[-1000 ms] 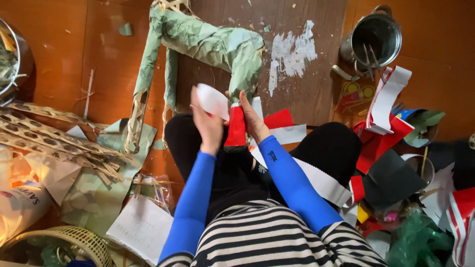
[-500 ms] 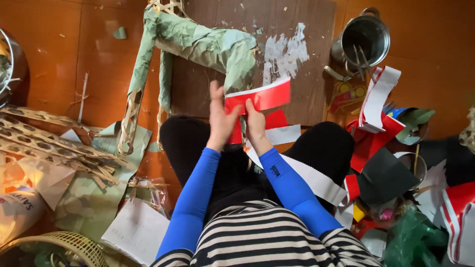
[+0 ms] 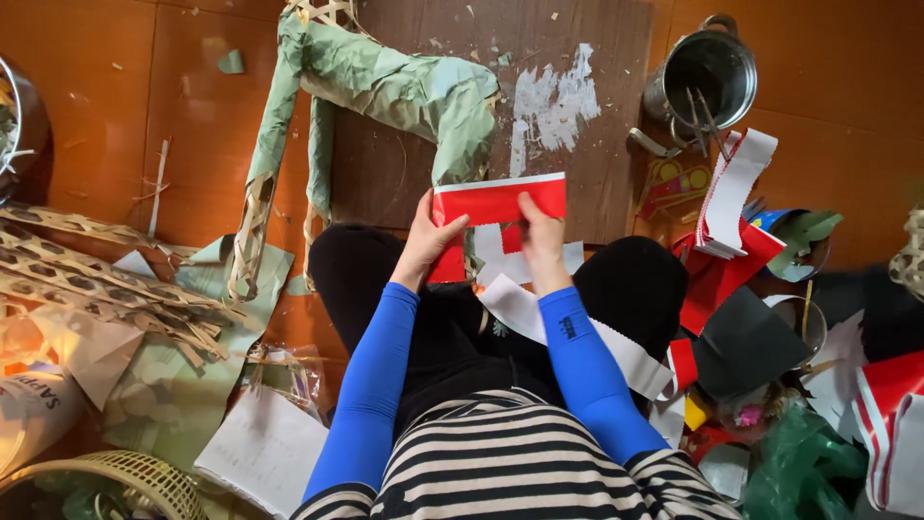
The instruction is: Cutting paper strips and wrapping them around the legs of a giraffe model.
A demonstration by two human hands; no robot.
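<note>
red paper strip with white edge: held flat above lap, before green paper-covered frame. left hand pinching left end; right hand pinching lower edge near right. best kept taut, level, grips close to edges.

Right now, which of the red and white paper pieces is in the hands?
The flat red paper sheet with a white top edge, held between both hands above the lap; the others lie on the floor.
</note>
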